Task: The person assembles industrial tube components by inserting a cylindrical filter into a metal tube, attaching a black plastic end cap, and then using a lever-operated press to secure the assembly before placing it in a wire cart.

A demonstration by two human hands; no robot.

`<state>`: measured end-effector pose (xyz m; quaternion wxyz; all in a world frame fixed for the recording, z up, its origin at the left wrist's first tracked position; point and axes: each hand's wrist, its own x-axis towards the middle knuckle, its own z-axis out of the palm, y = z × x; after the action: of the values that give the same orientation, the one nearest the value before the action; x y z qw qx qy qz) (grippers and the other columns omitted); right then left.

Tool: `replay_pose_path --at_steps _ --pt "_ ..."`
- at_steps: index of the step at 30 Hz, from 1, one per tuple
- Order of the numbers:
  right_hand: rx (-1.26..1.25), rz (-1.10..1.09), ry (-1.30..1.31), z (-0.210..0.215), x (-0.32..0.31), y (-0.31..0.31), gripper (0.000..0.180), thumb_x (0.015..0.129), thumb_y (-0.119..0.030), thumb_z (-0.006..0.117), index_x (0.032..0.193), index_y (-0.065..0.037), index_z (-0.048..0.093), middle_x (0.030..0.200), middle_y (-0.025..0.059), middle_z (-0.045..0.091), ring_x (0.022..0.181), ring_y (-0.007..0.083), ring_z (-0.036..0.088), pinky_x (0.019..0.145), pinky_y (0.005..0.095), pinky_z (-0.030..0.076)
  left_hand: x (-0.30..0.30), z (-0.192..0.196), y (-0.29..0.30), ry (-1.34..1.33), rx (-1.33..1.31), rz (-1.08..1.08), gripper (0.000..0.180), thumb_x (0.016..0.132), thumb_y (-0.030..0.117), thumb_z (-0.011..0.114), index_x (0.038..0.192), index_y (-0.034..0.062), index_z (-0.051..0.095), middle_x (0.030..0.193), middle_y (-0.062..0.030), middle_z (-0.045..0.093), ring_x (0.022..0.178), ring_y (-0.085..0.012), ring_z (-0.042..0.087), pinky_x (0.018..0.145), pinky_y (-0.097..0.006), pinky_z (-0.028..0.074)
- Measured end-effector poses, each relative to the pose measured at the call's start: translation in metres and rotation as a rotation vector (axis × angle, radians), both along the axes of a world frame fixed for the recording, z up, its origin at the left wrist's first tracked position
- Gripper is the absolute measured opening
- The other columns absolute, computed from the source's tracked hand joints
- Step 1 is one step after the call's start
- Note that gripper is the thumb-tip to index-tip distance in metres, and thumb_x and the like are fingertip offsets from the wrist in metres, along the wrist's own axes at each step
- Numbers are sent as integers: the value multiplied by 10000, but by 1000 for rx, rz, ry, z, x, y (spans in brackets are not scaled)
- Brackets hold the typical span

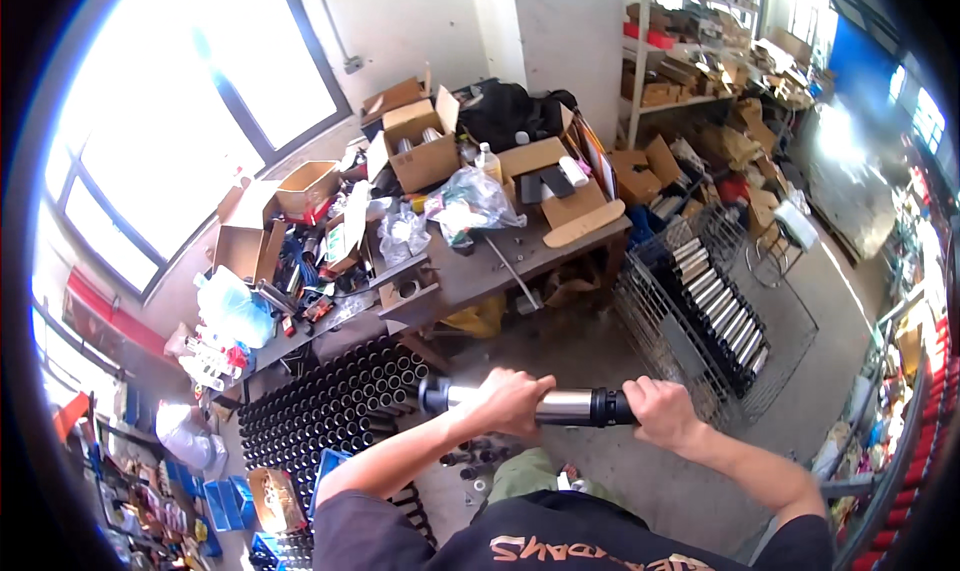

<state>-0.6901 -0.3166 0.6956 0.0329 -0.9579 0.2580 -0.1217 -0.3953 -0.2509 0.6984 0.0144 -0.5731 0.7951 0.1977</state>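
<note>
A silver metal cylinder point(568, 406) with black end fittings is held level in front of my body. My left hand point(508, 402) is wrapped round its silver middle. At the other end, my right hand point(660, 411) closes over the black end piece. A black ring-like collar point(603, 407) shows just inside the right hand, and the black left end point(434, 396) sticks out past my left wrist. My palms and the parts of the cylinder under them are hidden.
Stacked black tubes point(330, 396) stand at the left under a cluttered workbench point(480, 276). A wire cage point(655, 316) at the right holds a row of silver cylinders point(715, 301). Blue bins point(228, 501) sit at lower left, and a metal rack point(640, 61) stands behind.
</note>
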Motion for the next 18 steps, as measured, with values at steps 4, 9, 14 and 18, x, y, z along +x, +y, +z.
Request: replay_pose_path --at_steps 4,9,14,18 --pt "1697 -83 -45 -64 1 -51 339 693 -181 841 922 6 676 776 25 649 585 130 582 540 317 464 14 40 -33 -252 -628 -178 466 636 250 798 1059 165 621 946 -42 642 951 -252 648 802 -415 485" --pt "1719 243 -369 -1 66 -81 468 687 -128 863 1097 33 705 940 58 713 839 114 647 772 263 501 54 66 -53 -63 -1290 235 650 687 121 752 1308 121 558 1159 -108 567 1127 -331 532 1018 -493 454" --pt "1712 462 -304 33 160 -156 487 713 -92 847 1158 31 693 1024 66 725 892 124 658 839 291 515 112 73 -79 1907 -727 600 891 814 265 719 1533 -6 268 1198 -257 608 1058 -387 657 985 -500 530" --pt "1568 287 -153 -56 252 -210 505 786 -263 858 1177 -3 672 1027 62 725 936 138 666 868 316 534 208 49 -134 2171 -746 814 426 915 236 674 1252 15 538 1006 -170 665 930 -319 682 868 -478 567"
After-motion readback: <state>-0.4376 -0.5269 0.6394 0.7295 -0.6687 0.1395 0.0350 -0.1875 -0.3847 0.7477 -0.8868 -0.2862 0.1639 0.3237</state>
